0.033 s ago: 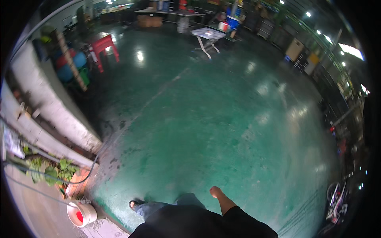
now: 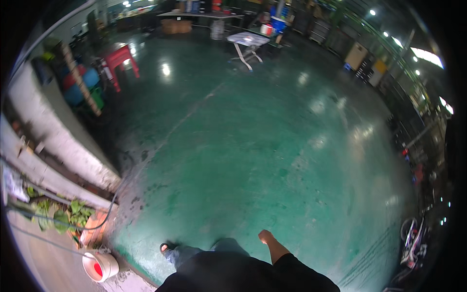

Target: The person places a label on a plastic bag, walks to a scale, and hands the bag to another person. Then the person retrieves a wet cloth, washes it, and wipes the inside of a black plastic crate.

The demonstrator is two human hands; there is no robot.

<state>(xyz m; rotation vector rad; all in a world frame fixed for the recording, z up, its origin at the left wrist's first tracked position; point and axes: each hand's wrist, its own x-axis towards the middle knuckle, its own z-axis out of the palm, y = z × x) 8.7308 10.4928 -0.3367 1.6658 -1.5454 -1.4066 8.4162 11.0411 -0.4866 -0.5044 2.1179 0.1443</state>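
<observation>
Floor (image 2: 272,146) fills nearly the whole view: a broad sheet of green-painted concrete, glossy enough to throw back the ceiling lamps as pale blotches, scuffed and darkly stained toward its left edge and crossed by a faint thin line. It lies directly under the person and is the nearest surface to the one hand in view. Along the left runs a low grey wall (image 2: 58,141), and the clutter sits pushed against it and against the far end, which seems to leave the middle open for walking. A white folding table (image 2: 248,41) stands at the far end, a red stool (image 2: 119,58) closer in on the left, with blue drums (image 2: 82,85) just beside the wall. Green plants (image 2: 58,214) grow at the wall's near end, a white bucket (image 2: 99,265) with a red inside below them. A foot (image 2: 168,248) is planted forward on the green. The right hand (image 2: 266,237) hangs out from a dark sleeve, apart from everything and holding nothing visible; whether its fingers are curled or spread is too small to tell. The left hand is out of sight.
</observation>
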